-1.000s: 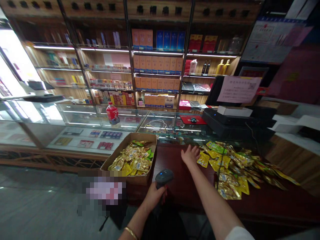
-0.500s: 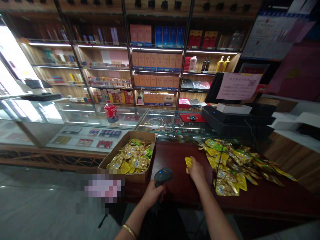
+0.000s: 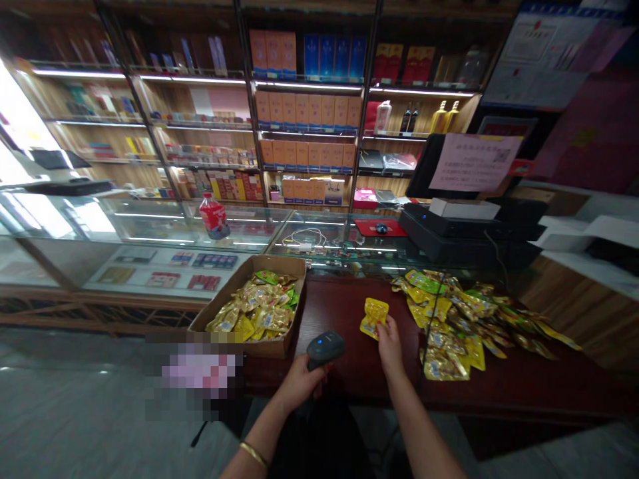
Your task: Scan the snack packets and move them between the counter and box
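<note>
My left hand (image 3: 301, 382) is wrapped round the handle of a dark barcode scanner (image 3: 325, 348), whose head points up and away over the near edge of the red-brown table (image 3: 339, 299). A yellow snack packet (image 3: 373, 317) is pinched at its lower right corner by my right hand (image 3: 391, 344), with its broad face showing. To the left, a cardboard box (image 3: 294, 349) holds many gold, yellow and green packets (image 3: 259, 307). Right of my right hand, a loose pile of similar packets (image 3: 449, 319) spreads across the table.
Behind the table stand glass display counters (image 3: 249, 226) with a red-labelled bottle (image 3: 213, 216) on top. A monitor with a pink paper sheet (image 3: 474, 163), a black cash drawer (image 3: 464, 233) and a mouse (image 3: 381, 228) are at the back right. Stocked shelves line the wall.
My right hand has turned the yellow packet so more of its face shows, and brought it slightly left. The scanner stays in my left hand. The whole view has shifted a little.
</note>
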A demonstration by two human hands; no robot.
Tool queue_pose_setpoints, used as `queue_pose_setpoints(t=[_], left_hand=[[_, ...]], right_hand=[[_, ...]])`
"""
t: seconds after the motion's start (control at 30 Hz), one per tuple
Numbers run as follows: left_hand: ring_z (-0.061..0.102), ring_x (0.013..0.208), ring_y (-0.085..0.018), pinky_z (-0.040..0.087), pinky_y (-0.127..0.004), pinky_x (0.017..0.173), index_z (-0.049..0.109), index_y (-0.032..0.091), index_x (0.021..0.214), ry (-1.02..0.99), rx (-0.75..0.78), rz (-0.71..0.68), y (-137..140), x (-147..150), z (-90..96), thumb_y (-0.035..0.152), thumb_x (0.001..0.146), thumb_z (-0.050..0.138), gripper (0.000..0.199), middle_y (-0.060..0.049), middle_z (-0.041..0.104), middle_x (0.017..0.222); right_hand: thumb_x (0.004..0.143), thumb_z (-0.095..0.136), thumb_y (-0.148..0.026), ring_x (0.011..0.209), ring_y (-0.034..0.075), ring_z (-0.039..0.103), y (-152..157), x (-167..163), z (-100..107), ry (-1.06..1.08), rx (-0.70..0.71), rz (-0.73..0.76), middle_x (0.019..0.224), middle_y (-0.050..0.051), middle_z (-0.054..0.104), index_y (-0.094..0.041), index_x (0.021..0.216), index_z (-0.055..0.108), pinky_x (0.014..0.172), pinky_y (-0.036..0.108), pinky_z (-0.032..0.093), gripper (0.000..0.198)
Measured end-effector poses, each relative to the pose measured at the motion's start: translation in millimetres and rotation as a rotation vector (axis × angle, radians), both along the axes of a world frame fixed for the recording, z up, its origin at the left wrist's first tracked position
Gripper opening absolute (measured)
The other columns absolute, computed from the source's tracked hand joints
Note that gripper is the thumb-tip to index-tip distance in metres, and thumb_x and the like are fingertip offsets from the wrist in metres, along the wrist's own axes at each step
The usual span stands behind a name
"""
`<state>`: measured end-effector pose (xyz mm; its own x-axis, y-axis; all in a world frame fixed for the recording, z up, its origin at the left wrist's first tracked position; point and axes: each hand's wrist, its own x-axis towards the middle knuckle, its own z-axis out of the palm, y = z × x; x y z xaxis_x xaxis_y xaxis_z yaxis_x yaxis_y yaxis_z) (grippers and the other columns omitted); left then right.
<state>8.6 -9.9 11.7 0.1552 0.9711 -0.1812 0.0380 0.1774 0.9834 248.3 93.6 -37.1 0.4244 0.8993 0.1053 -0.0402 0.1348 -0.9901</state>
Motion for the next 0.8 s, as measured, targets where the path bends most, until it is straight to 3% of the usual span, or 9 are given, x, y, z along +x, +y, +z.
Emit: queue_pose_setpoints(t=[0.17, 0.37, 0.6, 0.73, 0.8], left_hand=[[0.051, 0.037, -0.010, 0.037, -0.022, 0.038, 0.061, 0.016, 0.066, 0.019, 0.007, -0.019, 0.7, -2.0, -3.7, 0.053, 0.074, 0.074, 0.040, -0.001, 0.060, 0.053], [0.051, 0.038, -0.011, 0.038, -0.022, 0.039, 0.062, 0.016, 0.068, -0.024, 0.008, -0.025, -0.8, -3.3, -3.7, 0.051, 0.073, 0.074, 0.038, 0.000, 0.060, 0.053], [0.052, 0.036, -0.011, 0.038, -0.020, 0.036, 0.059, 0.017, 0.070, -0.057, 0.016, 0.055, 0.7, 1.3, -1.6, 0.043, 0.070, 0.072, 0.029, 0.001, 0.061, 0.054], [0.050, 0.035, -0.011, 0.037, -0.021, 0.035, 0.058, 0.018, 0.068, -0.022, -0.001, 0.080, 2.6, 4.2, -6.7, 0.041, 0.071, 0.069, 0.026, 0.001, 0.059, 0.053], [0.050, 0.036, -0.010, 0.037, -0.021, 0.035, 0.058, 0.018, 0.071, -0.027, 0.002, 0.084, 3.5, 4.9, -10.4, 0.041, 0.071, 0.069, 0.026, 0.001, 0.060, 0.054]], right_hand=[[0.075, 0.066, -0.057, 0.098, 0.027, 0.074, -0.7, -2.0, -1.0, 0.070, 0.030, 0.007, 0.108, 0.008, 0.076, -0.023, 0.115, 0.057, 0.085, 0.039, 0.058, 0.052], [0.073, 0.069, -0.058, 0.090, 0.028, 0.075, -1.8, -3.3, -0.2, 0.078, 0.034, 0.019, 0.102, 0.008, 0.077, -0.023, 0.112, 0.058, 0.081, 0.040, 0.059, 0.053], [0.069, 0.072, -0.064, 0.094, 0.029, 0.075, -3.4, -2.0, 5.4, 0.021, 0.018, 0.018, 0.108, 0.011, 0.077, -0.021, 0.114, 0.060, 0.082, 0.039, 0.059, 0.064], [0.068, 0.073, -0.068, 0.095, 0.029, 0.075, 0.8, -14.3, 26.0, 0.006, 0.014, 0.027, 0.108, 0.012, 0.078, -0.021, 0.112, 0.063, 0.079, 0.038, 0.060, 0.066], [0.068, 0.073, -0.068, 0.094, 0.028, 0.075, 6.4, -36.8, 47.4, 0.023, 0.022, 0.132, 0.107, 0.011, 0.078, -0.021, 0.112, 0.065, 0.078, 0.036, 0.060, 0.065]])
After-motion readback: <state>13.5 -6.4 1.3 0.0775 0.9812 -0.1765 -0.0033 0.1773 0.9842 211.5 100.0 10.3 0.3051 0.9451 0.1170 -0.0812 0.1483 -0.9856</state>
